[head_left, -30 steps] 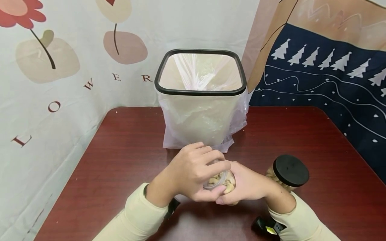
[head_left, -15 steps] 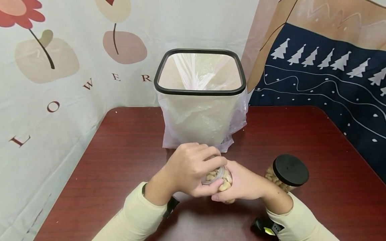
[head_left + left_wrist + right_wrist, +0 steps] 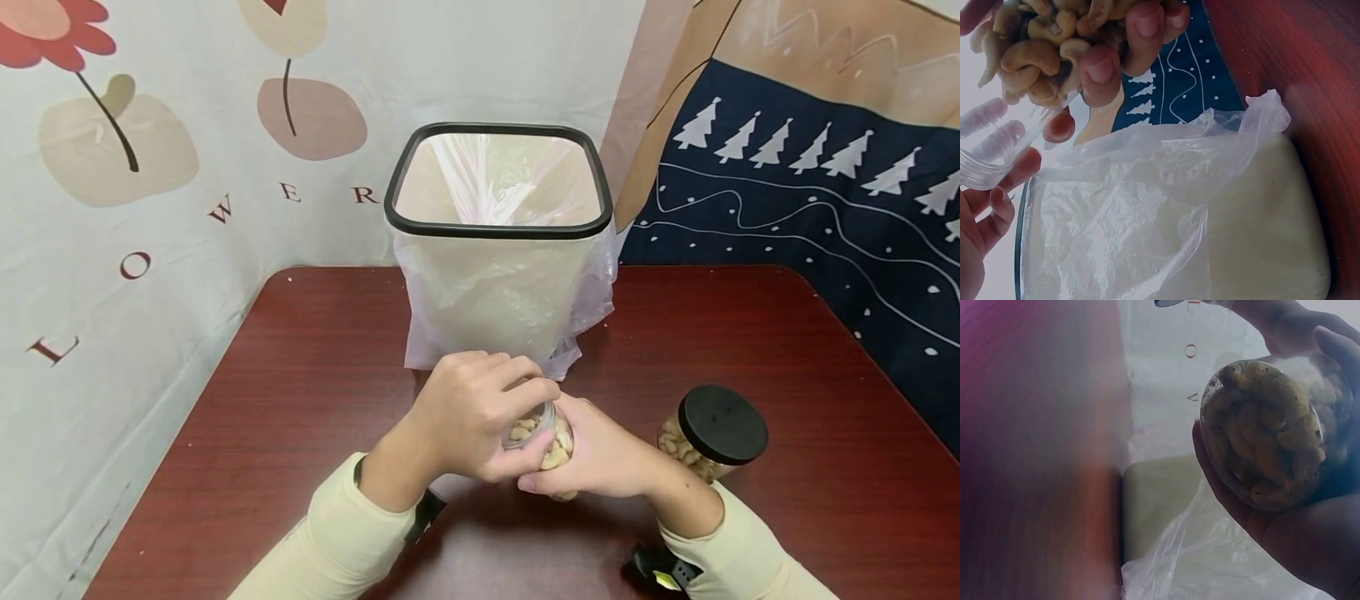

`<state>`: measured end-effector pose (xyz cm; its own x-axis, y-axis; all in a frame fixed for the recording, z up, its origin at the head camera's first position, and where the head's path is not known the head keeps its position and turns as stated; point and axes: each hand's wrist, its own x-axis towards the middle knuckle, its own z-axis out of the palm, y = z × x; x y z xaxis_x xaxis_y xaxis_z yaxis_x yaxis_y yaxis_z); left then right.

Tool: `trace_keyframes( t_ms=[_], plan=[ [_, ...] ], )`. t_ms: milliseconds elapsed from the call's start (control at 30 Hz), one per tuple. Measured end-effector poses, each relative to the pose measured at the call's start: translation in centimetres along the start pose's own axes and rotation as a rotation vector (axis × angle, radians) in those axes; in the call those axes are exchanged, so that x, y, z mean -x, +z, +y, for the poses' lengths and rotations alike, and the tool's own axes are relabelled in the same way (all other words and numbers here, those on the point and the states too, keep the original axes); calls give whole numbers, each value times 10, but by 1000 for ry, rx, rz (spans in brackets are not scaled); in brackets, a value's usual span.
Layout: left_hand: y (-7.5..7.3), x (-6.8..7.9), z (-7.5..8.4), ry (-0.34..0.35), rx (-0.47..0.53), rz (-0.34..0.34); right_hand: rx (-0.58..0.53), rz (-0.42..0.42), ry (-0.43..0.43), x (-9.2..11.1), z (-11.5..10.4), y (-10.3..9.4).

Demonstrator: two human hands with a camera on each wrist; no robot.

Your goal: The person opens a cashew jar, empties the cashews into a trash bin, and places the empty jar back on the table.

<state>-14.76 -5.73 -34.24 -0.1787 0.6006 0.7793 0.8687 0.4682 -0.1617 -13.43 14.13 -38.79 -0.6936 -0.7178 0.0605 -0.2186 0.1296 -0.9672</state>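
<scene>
My right hand (image 3: 600, 450) grips a clear jar of cashews (image 3: 558, 450) round its body, just in front of the bin. In the right wrist view the cashew-filled base of the jar (image 3: 1266, 437) faces the camera. My left hand (image 3: 480, 417) curls over the jar's mouth, with thumb and fingers at the rim. The left wrist view shows the clear threaded neck (image 3: 991, 150) beside the left fingers, and cashews (image 3: 1035, 56) behind the right fingertips. No lid is visible on this jar. Part of the mouth is hidden under the left fingers.
Behind the hands stands a pale bin (image 3: 495, 292) with a black rim and a thin plastic liner. A second cashew jar, with a black lid (image 3: 723, 423), stands by the right forearm on the dark red table (image 3: 300, 400). Printed cloth (image 3: 225, 100) hangs behind.
Both hands and the jar between them have shifted slightly left and away from me. The left fingers stay at the jar's mouth; the bin and the lidded jar have not moved.
</scene>
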Motion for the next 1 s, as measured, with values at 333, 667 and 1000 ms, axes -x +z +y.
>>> trace_keyframes(
  t_ms=[333,667,1000],
  plan=[
    [-4,0,-3,-106,20,-6,189,144,-13,-2,5,5],
    [-4,1,-5,-130,23,26,199,151,-29,-2,4,3],
    [-6,3,-11,-142,30,61,212,159,-28,-3,4,2]
  ],
)
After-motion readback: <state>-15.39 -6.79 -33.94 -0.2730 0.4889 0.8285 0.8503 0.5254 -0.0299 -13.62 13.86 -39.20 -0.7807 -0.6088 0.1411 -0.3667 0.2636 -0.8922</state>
